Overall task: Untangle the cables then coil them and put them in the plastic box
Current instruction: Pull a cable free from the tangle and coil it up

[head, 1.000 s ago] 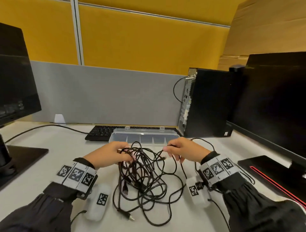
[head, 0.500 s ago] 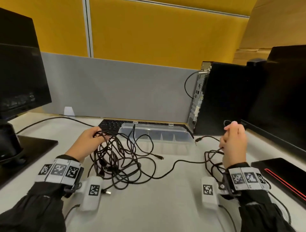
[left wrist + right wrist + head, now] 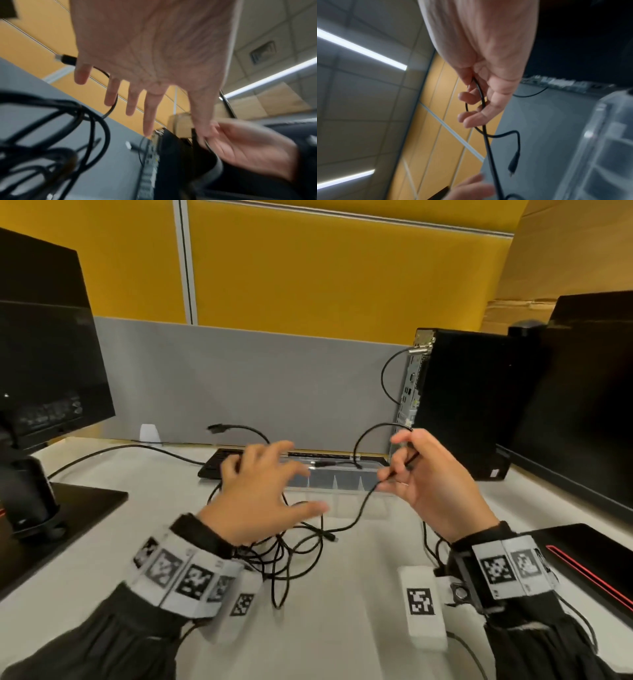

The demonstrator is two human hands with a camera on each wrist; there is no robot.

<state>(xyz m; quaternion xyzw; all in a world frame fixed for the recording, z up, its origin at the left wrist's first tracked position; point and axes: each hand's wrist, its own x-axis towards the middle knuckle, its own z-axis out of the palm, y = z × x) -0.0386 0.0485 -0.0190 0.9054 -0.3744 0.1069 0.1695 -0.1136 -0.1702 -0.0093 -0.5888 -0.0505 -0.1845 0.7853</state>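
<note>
Nearest on the desk (image 3: 342, 628), between the two wrists, lies the tangle (image 3: 284, 556) of black cables, its loops piled under and just behind the left wrist. Above it the left hand (image 3: 255, 498) hovers palm down with fingers spread and straight, holding nothing; the left wrist view shows the same flat palm with a plug end (image 3: 66, 59) sticking up behind the fingers. To the right, the right hand (image 3: 431, 484) is raised with its fingers curled, pinching one cable (image 3: 359, 508) between thumb and fingertips. That cable sags from the right hand down to the tangle, while its short free end loops over the hand and hangs with its plug (image 3: 512, 163) dangling. Just behind both hands the clear plastic box (image 3: 342, 477) sits on the desk, with divided compartments showing; whether anything lies in it I cannot tell. A keyboard (image 3: 219, 465) lies right behind the box. Monitors stand left (image 3: 48, 354) and right (image 3: 582, 405), with a computer tower (image 3: 459, 402) beside the right one.
</note>
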